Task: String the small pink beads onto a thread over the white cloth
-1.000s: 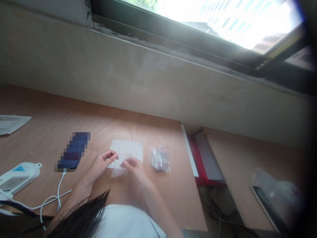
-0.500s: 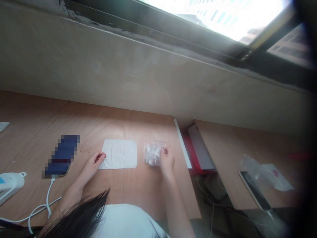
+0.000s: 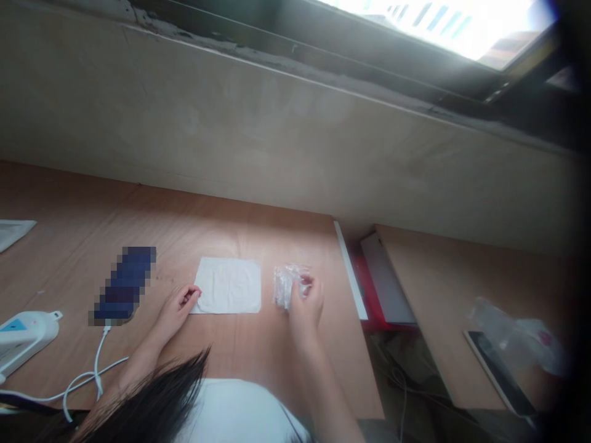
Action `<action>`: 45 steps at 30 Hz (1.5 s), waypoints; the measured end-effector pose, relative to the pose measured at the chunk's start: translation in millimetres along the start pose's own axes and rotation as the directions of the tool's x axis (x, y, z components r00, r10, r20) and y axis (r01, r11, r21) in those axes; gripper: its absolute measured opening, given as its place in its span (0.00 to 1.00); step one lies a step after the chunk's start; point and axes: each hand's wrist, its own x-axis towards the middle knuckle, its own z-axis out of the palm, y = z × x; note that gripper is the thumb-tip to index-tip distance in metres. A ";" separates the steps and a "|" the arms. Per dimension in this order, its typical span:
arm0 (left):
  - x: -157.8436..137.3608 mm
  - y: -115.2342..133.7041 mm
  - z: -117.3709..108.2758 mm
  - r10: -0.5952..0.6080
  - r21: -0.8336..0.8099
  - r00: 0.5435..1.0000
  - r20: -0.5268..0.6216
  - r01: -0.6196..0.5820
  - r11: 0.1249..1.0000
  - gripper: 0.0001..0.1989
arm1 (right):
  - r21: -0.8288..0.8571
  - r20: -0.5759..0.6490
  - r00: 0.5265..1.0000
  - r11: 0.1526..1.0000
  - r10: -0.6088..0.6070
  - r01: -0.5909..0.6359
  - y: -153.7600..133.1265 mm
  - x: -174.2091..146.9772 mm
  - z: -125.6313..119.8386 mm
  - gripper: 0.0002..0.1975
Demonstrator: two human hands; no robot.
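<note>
A flat white packet with faint creases lies on the wooden table in front of me. At its left edge rests my left hand, fingers curled and thumb pressed to the fingertips; anything pinched there is too small to make out. To the right of the packet is a small pile of clear plastic bags. Over the right side of that pile bends my right hand, thumb and fingers curved around a clear plastic bag. The hand hides part of the pile.
Left of my left hand lies a phone, its screen blurred, with a white cable. A white power strip sits at far left. Past the table's right edge are a red container and a second table bearing another phone.
My right hand has shifted from the right edge of the plastic bags further over them, thumb and fingers slightly wider. The left hand stays by the packet. The whole view has moved a little.
</note>
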 end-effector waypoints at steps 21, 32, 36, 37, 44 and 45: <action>-3.9 5.9 1.3 -0.014 -0.011 0.998 -0.066 0.014 1.000 0.11 | -0.363 0.309 0.951 0.923 -0.012 0.129 15.2 -63.9 55.6 0.17; -0.9 -7.4 10.0 0.023 0.004 0.995 -0.093 -0.023 1.000 0.10 | -0.341 0.278 0.960 0.929 -0.043 0.141 18.5 -65.7 55.8 0.17; -0.8 -8.6 11.4 0.024 0.017 0.994 -0.102 -0.023 1.000 0.11 | -0.345 0.274 0.960 0.926 -0.058 0.154 18.4 -66.1 55.8 0.17; -0.7 -9.1 11.7 0.024 0.007 0.994 -0.104 -0.023 1.000 0.11 | -0.348 0.270 0.961 0.925 -0.056 0.151 18.9 -66.2 56.1 0.17; 0.9 -15.1 12.8 -0.012 -0.069 0.993 -0.121 0.004 0.998 0.12 | -0.295 0.246 0.968 0.946 -0.057 0.131 25.9 -66.6 58.3 0.16; 1.4 -16.2 13.0 -0.013 -0.073 0.991 -0.131 0.004 0.997 0.12 | -0.287 0.239 0.969 0.949 -0.058 0.128 27.1 -66.7 58.6 0.16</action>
